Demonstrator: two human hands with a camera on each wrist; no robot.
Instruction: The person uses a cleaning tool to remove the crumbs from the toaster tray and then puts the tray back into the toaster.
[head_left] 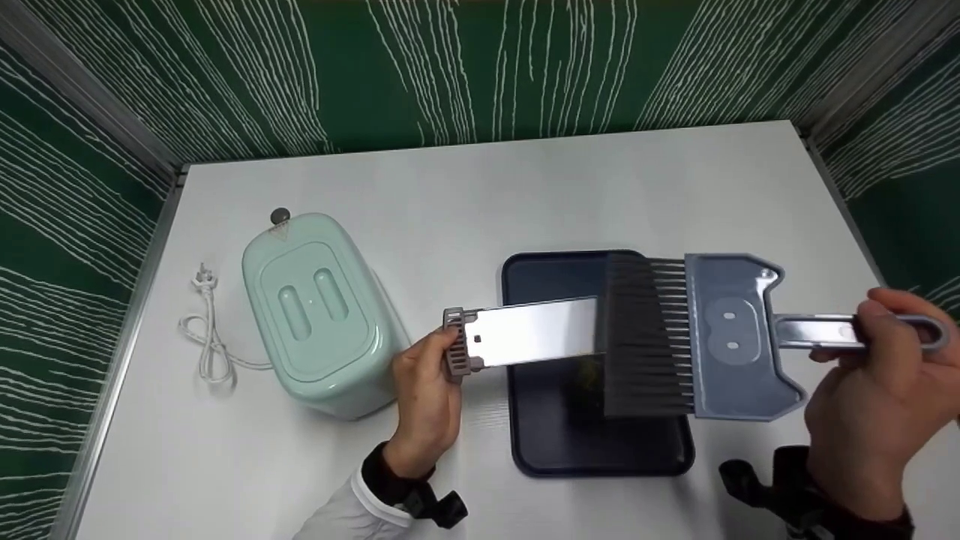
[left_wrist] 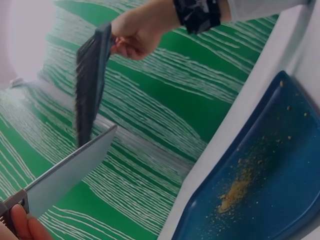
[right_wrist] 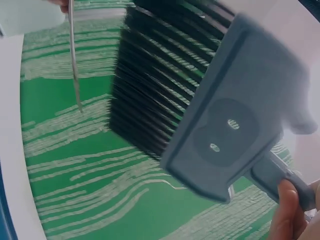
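Observation:
My left hand [head_left: 429, 401] grips the grey slotted end of a flat shiny metal crumb tray [head_left: 536, 330]. My right hand [head_left: 877, 405] holds a wide grey-blue brush [head_left: 731, 330] by its handle. Dark bristles [head_left: 645, 337] overlap the far end of the crumb tray in the head view; from the left wrist, the bristle tips appear right at its upper edge. Below both lies a dark blue rectangular tray [head_left: 592, 457]. Yellow-brown crumbs [left_wrist: 237, 192] are scattered over it, heaped thickest in one streak.
A mint-green toaster [head_left: 322, 315] with a lid over its top stands on the white table [head_left: 450, 202], left of the blue tray. Its white cord and plug [head_left: 210, 337] lie coiled at its left. Green panels with white streaks [head_left: 480, 75] enclose the table's back and sides.

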